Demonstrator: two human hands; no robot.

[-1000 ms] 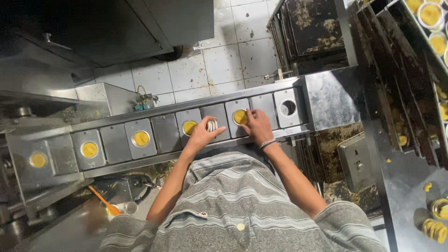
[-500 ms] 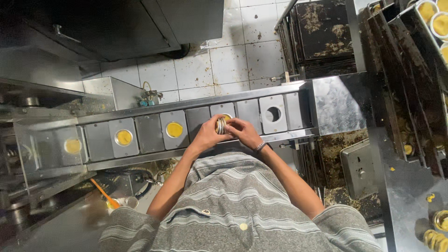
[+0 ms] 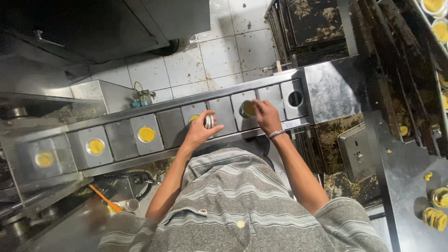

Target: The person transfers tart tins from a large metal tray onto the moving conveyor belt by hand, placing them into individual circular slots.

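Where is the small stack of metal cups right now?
Head view, centre: the metal cups sit in the left hand, over the conveyor, beside the right hand.

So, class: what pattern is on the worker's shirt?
Grey shirt with pale horizontal stripes, seen in the head view.

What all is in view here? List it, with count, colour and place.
conveyor plates: about nine, grey steel, in a row across the middle
filled cups: at least four, yellow, in plates at left
empty hole: one, dark, in the plate at the right end
stack of small tins: one, silver, in the left hand
wall tiles: white, stained, beyond the conveyor
orange tool: one, lower left
left hand: holding the tins
right hand: at a cup, wristband on
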